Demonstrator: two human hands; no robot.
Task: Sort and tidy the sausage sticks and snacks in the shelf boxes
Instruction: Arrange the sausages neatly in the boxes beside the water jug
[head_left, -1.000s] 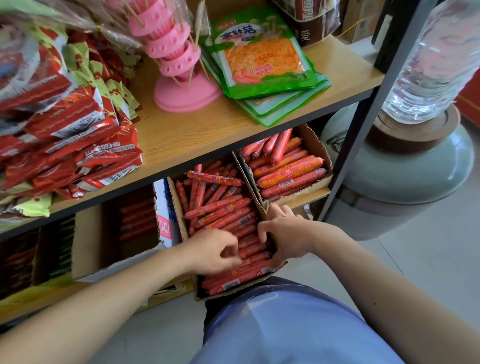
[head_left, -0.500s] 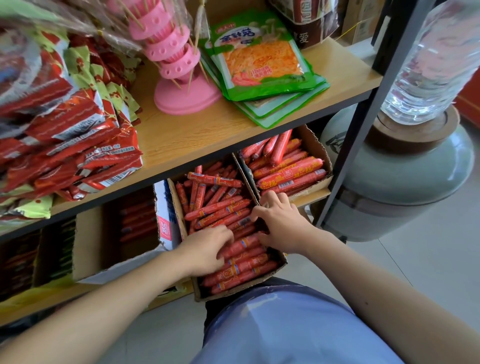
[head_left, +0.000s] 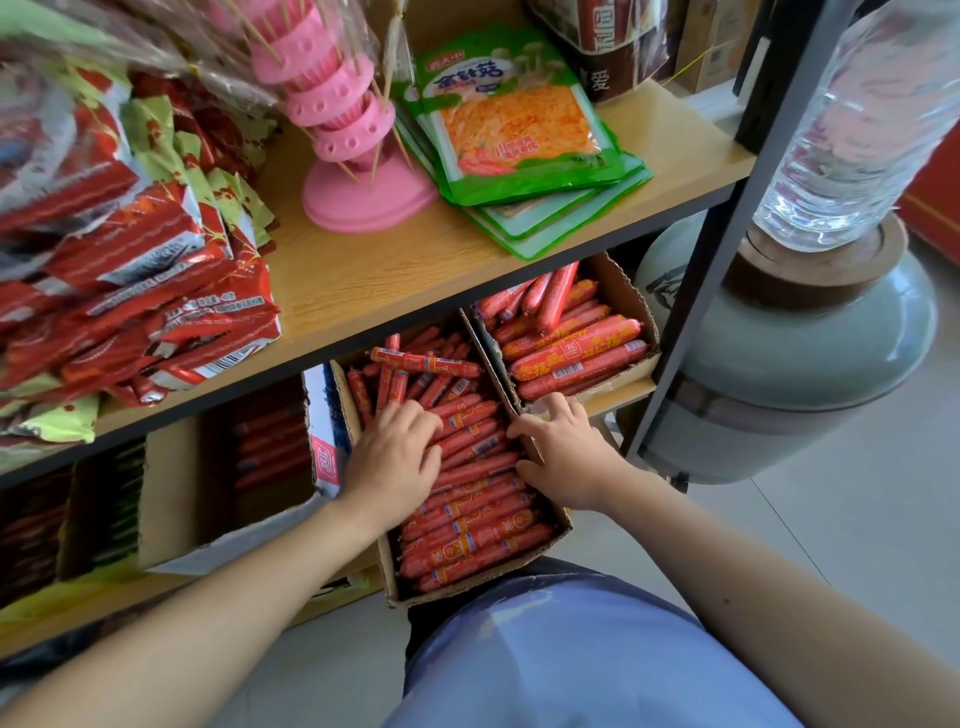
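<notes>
Sausage sticks (head_left: 478, 525) fill the near box (head_left: 390, 571); left hand (head_left: 395, 462) presses flat on them, right hand (head_left: 563, 457) curls over its right wall, grasp unclear.

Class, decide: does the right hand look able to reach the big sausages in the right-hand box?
Probably yes: the right hand sits beside that open box, nothing between it and the big sausages.

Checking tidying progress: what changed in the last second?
Both hands slid from the front of the middle box toward its back: the left hand now lies on the sausage sticks, the right hand straddles its right wall. Boxes and upper-shelf snacks stayed put.
</notes>
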